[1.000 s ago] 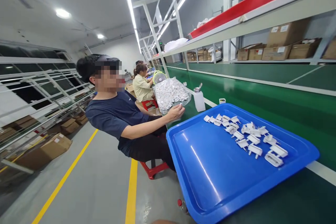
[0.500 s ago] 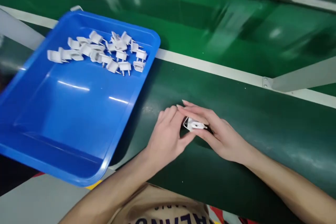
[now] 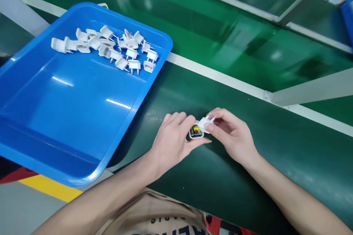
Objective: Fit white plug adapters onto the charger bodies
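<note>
My left hand grips a small white charger housing, whose open end shows dark and yellow parts inside. Between the thumb and fingers of my right hand is a white plug cover with two metal pins pointing up and to the right. The cover is at the upper right edge of the housing's opening, partly overlapping it in view. Several more white plug covers lie at the far end of the blue tray, left of my hands.
The blue tray takes up the left side of the dark green work surface. A white rail runs along the far edge, with a slanted metal bar joined to it at the right.
The plug cover has turned in my right hand, so its pins now point up, and the housing's inside shows. My right fingers have drawn back from my left hand.
</note>
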Tool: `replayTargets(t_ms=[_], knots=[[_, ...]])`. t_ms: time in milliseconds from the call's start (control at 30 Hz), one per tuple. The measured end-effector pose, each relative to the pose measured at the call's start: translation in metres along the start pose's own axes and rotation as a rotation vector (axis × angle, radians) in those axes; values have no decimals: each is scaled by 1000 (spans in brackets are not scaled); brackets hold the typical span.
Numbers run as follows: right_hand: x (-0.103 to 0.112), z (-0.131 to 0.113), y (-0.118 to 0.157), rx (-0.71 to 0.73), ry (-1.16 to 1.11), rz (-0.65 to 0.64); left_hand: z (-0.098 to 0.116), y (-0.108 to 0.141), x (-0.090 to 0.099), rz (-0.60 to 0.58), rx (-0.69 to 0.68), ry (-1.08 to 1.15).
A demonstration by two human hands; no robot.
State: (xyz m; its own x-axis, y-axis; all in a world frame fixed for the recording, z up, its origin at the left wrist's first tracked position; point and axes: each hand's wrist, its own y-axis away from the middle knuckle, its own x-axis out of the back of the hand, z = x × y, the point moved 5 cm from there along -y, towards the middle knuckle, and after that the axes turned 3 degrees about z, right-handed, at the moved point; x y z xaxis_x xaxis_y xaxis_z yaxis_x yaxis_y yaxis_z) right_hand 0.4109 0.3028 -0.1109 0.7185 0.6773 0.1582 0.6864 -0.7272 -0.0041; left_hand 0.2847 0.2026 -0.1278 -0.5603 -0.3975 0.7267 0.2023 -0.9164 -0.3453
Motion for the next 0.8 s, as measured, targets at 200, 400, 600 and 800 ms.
replayTargets(t_ms=[200,400,600,800], knots=[[0,5,-2,-128,-332,-54,-1,1,-2,-40,10,-5],[7,4,-7,-128,-344,-25,0,-1,-3,-72,6,-3],[11,-2,-8,-121,-252,-105,-2,-1,-1,-114,68,86],[16,-11,-7,101,90,-109,-4,-2,-4,-175,128,110]])
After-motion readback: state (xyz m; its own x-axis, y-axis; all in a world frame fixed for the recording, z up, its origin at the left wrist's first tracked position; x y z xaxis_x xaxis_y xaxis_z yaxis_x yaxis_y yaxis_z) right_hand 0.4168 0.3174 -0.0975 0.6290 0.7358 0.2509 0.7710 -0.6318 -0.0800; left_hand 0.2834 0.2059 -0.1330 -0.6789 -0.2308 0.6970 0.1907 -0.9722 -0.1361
